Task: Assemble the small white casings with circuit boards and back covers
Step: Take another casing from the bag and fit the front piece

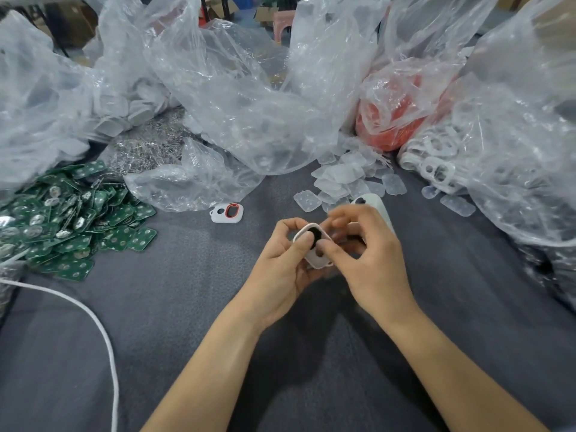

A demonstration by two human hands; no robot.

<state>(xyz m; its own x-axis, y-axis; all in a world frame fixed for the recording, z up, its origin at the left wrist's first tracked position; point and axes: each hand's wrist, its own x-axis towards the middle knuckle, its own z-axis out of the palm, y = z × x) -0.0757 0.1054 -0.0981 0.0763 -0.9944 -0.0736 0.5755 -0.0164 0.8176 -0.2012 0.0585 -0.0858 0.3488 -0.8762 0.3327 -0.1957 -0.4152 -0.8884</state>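
Your left hand (280,260) and right hand (364,254) are close together at the middle of the grey cloth (187,307), both gripping one small white casing (316,259) held just above it, with your left thumb across its dark opening and your right thumb pressing its lower edge. The green circuit boards (71,219) lie heaped well to your left, and the translucent back covers (343,179) sit just beyond your hands. Another casing with a red ring (227,212) rests on the cloth beside the clear plastic bags (243,104).
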